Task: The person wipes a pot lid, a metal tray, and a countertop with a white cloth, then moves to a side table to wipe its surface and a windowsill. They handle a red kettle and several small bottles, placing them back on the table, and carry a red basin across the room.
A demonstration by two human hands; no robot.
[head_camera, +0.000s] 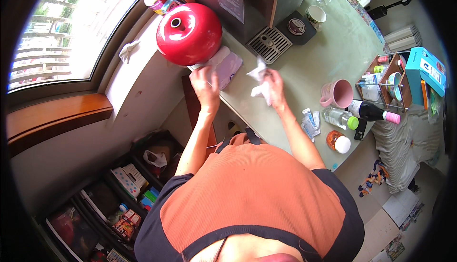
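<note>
My right hand [275, 89] grips a crumpled white tissue [262, 74] above the pale green tabletop; the tissue is partly blurred. My left hand [206, 89] is at the near end of a lilac tissue pack [228, 65], with its fingertips blurred against the pack's edge. Whether those fingers pinch anything is unclear. Just beyond that hand, a glossy red round vessel [200, 37] with a small ringed opening on top partly covers the pack.
A coffee machine's drip tray [270, 44] lies ahead. To the right are a pink mug [337, 94], a clear bottle with a green cap [339, 118], a wine bottle [371, 111], a white-lidded jar [337, 141] and several sachets [310, 123]. Storage shelves [107, 197] stand lower left.
</note>
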